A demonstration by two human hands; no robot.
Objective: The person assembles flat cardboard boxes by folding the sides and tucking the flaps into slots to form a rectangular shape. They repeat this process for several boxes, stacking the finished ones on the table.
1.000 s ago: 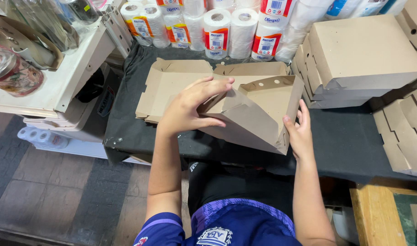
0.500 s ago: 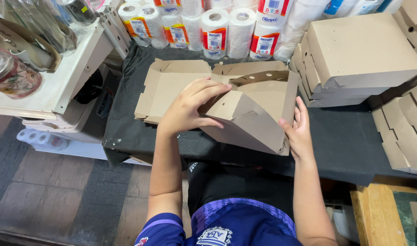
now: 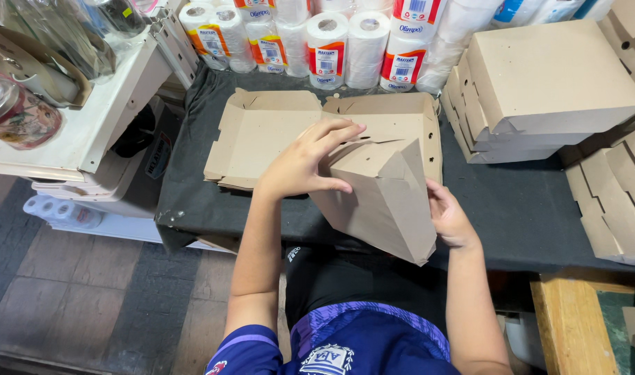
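Head view: a brown cardboard box blank is held tilted over the near edge of the dark-covered bench, partly folded, its lower corner hanging toward the person's lap. The left hand lies on top of the blank's upper left part, fingers stretched flat across a flap and thumb pressing along the fold; it is spread open, pressing rather than gripping. The right hand cups the blank's right edge from behind, fingers curled round the wall and mostly hidden by the cardboard, so how tightly they close cannot be told.

Just behind the blank, a stack of flat unfolded blanks lies on the bench. To the right stand finished boxes piled up, with more cut cardboard at the right edge. Paper rolls line the far side; a white shelf with glassware is on the left.

To fold cleanly, it seems best to keep the left palm flat along the crease while the right hand steadies the wall square, so the flap tucks in without buckling.
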